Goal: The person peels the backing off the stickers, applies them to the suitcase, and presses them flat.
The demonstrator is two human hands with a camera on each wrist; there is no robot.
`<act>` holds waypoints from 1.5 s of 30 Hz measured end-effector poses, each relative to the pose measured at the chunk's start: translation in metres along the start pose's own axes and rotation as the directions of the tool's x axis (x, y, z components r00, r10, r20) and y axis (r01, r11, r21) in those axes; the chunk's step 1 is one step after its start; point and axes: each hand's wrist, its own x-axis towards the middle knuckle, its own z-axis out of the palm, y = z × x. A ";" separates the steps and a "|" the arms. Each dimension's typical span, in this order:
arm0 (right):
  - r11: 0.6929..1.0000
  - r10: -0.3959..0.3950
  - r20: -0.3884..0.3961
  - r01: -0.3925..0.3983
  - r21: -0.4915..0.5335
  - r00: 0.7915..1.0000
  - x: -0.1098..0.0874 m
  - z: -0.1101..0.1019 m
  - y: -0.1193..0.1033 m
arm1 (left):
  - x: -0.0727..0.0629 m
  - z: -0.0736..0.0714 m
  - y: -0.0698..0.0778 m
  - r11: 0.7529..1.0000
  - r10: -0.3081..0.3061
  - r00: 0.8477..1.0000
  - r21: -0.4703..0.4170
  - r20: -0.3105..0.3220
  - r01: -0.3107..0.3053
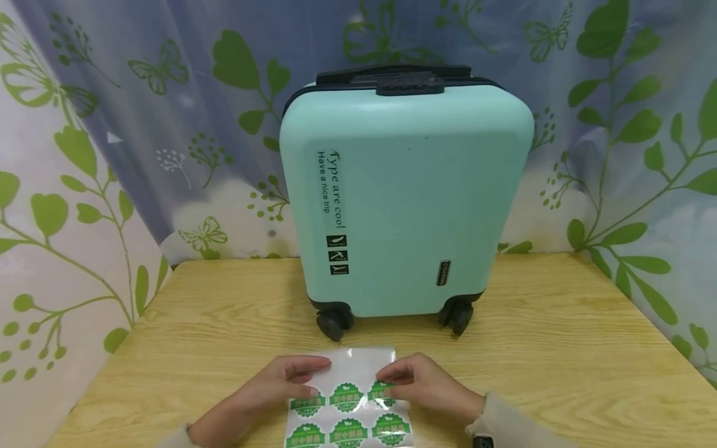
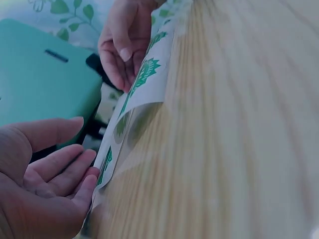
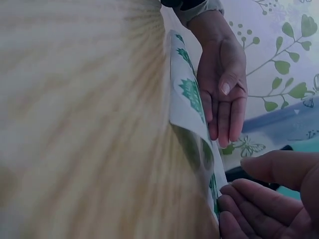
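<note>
A sheet of round green-and-white stickers (image 1: pixel 348 398) lies at the near side of the wooden table, its near edge curling up in both wrist views. At its left side is my left hand (image 1: pixel 280 381), with fingertips touching the sheet's edge; the thumb (image 2: pixel 55 132) stands away from the sheet in the left wrist view. My right hand (image 1: pixel 428 387) is at the other side, its fingers (image 3: pixel 264 204) relaxed against the edge and its thumb lifted. Neither hand pinches the sheet. Beyond it stands a mint-green suitcase (image 1: pixel 403 199), upright on black wheels.
The suitcase has a black top handle (image 1: pixel 394 74) and printed lettering down its left side. A leaf-and-butterfly patterned curtain (image 1: pixel 224 155) hangs behind and beside the wooden table (image 1: pixel 224 311). A dark band (image 1: pixel 483 442) circles the right wrist.
</note>
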 end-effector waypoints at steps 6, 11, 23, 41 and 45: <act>0.999 0.032 -0.024 -0.032 0.001 0.999 -0.012 -0.015 0.004 | 0.014 0.017 0.004 0.999 -0.017 1.000 -0.040 0.000 0.017; 1.000 0.022 -0.044 -0.023 -0.020 0.999 -0.021 -0.025 0.009 | 0.023 0.029 0.006 0.998 0.008 1.000 -0.066 0.010 -0.007; 0.998 0.030 -0.083 -0.034 -0.051 0.996 -0.038 -0.047 0.019 | 0.041 0.052 0.009 0.997 0.050 0.998 -0.058 0.040 -0.048; 0.992 0.089 -0.137 -0.101 -0.082 0.986 -0.054 -0.067 0.023 | 0.063 0.073 0.017 0.995 0.094 0.996 -0.031 0.013 -0.093; 0.991 0.093 -0.139 -0.105 -0.079 0.986 -0.054 -0.068 0.024 | 0.064 0.073 0.017 0.995 0.101 0.995 -0.023 -0.009 -0.101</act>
